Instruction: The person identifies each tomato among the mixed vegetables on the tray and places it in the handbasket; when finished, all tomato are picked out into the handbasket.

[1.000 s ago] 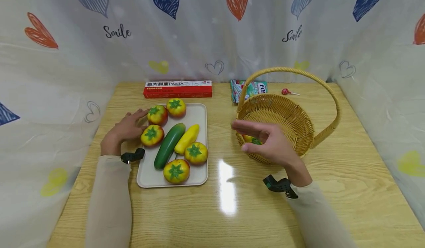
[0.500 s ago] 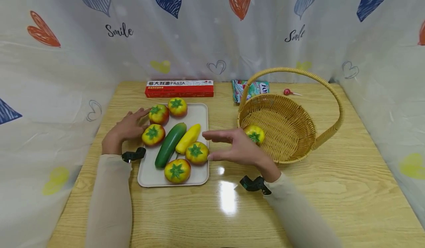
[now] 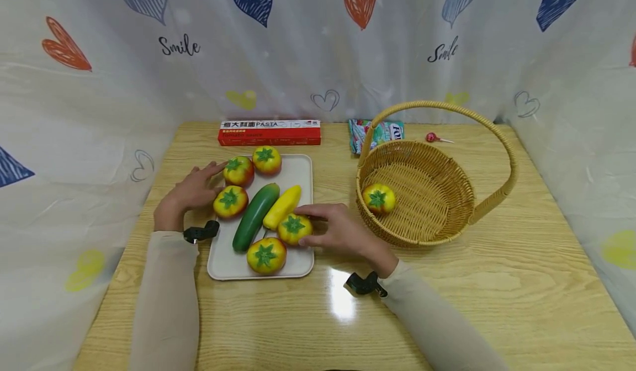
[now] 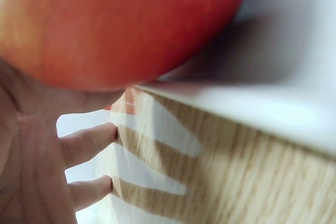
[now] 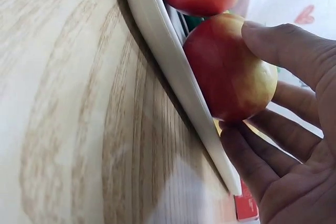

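Observation:
My right hand (image 3: 343, 230) curls its thumb and fingers round a red-and-yellow tomato (image 3: 295, 228) with a green star-shaped top, at the tray's right edge. In the right wrist view the thumb lies on that tomato (image 5: 231, 66) and the fingers on its far side. At the tray's left edge rests my left hand (image 3: 191, 191), fingers loosely extended beside two tomatoes; in the left wrist view a tomato (image 4: 121, 24) touches it. On the white tray (image 3: 223, 269) also lie a green cucumber (image 3: 255, 216), a yellow elongated vegetable (image 3: 282, 208) and other tomatoes.
To the right stands a wicker basket (image 3: 417, 205) with a tall arched handle and one tomato (image 3: 379, 198) inside. Behind are a red pasta box (image 3: 270, 133), a green candy bag (image 3: 385, 133) and a lollipop (image 3: 433, 137). A hearts-patterned curtain (image 3: 318, 45) encloses the table.
My right hand has moved left from over the basket to the tomato at the tray's right edge and closed round it. The tomato inside the basket is now uncovered. My left hand stays put.

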Tool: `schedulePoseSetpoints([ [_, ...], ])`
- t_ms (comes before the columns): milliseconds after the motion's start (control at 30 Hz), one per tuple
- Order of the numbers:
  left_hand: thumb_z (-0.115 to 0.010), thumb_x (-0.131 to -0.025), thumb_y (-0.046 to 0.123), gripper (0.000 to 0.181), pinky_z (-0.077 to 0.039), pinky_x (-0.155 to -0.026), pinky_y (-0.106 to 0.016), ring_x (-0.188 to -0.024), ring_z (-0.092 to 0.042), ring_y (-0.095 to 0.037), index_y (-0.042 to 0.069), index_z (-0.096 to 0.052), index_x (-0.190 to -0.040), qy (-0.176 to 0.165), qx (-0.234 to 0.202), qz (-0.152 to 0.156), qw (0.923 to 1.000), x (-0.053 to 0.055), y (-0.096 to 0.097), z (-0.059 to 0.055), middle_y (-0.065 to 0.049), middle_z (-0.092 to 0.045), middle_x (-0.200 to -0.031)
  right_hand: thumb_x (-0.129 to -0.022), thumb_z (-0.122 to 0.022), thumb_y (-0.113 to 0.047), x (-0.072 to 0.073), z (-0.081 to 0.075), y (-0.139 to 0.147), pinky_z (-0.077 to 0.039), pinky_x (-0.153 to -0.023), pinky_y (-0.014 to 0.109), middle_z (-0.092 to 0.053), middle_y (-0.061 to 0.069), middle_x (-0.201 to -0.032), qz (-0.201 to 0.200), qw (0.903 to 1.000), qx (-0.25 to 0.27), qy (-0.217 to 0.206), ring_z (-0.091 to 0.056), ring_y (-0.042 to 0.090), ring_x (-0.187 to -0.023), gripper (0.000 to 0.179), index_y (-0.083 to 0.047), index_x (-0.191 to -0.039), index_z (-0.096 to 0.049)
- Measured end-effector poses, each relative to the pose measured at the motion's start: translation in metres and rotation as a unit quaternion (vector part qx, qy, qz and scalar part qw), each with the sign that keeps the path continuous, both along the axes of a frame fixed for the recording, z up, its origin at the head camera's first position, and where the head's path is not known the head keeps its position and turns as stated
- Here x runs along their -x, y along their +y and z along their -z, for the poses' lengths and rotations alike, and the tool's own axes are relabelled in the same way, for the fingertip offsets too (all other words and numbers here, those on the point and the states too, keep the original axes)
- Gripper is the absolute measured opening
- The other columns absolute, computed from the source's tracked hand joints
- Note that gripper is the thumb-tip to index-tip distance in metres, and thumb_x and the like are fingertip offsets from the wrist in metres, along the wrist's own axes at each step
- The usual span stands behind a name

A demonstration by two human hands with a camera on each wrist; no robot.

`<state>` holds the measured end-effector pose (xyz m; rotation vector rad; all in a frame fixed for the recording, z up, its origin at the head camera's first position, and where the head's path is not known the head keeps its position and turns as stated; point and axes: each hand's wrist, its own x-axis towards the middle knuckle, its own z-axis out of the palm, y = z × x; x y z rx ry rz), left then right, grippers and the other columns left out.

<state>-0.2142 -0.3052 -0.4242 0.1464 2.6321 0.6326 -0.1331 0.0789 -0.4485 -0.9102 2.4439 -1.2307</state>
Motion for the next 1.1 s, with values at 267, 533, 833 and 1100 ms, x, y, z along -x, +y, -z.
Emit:
schedulePoseSetpoints([
  [267, -0.058, -0.11, 0.031, 0.076, -0.008, -0.117, -0.094, -0.16, 0.001, -0.071, 0.014, -0.024, -0.175, -0.001, -0.001, 0.001, 1.0, 0.001, -0.001, 0.002, -0.032, -0.01, -0.18, -0.095, -0.088, -0.022, -0.001, -0.012, 0.008, -0.059, -0.112, 0.036, -0.073, 0.001, -0.145, -0.02, 0.9997, 0.014, 0.011, -0.07, 0.017, -0.13, 0.055, -0.017, -0.147, -0.07],
  [533, -0.057, -0.111, 0.031, 0.075, -0.008, -0.119, -0.093, -0.16, 0.002, -0.07, 0.017, -0.023, -0.176, -0.002, -0.006, -0.002, 1.0, 0.002, -0.003, 0.005, -0.031, -0.008, -0.181, -0.093, -0.089, -0.014, -0.011, -0.043, 0.05, -0.059, -0.113, 0.037, -0.069, 0.006, -0.152, -0.006, 0.9974, 0.069, 0.018, -0.068, 0.025, -0.137, 0.058, -0.012, -0.148, -0.069],
  [833, -0.057, -0.11, 0.029, 0.074, -0.006, -0.114, -0.097, -0.161, 0.003, -0.069, 0.015, -0.025, -0.175, 0.0, -0.01, -0.001, 1.0, 0.002, -0.003, 0.003, -0.031, -0.009, -0.18, -0.094, -0.084, 0.0, -0.032, -0.065, 0.127, -0.056, -0.11, 0.02, -0.067, 0.012, -0.153, 0.052, 0.9943, 0.092, 0.016, -0.066, 0.008, -0.135, 0.06, -0.011, -0.151, -0.067],
  [1100, -0.057, -0.11, 0.03, 0.075, -0.007, -0.114, -0.097, -0.161, 0.002, -0.069, 0.016, -0.024, -0.176, 0.0, -0.005, 0.003, 1.0, 0.003, -0.004, 0.004, -0.031, -0.009, -0.18, -0.094, -0.082, 0.004, -0.044, -0.071, 0.188, -0.055, -0.107, 0.015, -0.069, 0.009, -0.15, 0.11, 0.9917, 0.061, 0.026, -0.067, 0.001, -0.132, 0.062, -0.015, -0.151, -0.067],
])
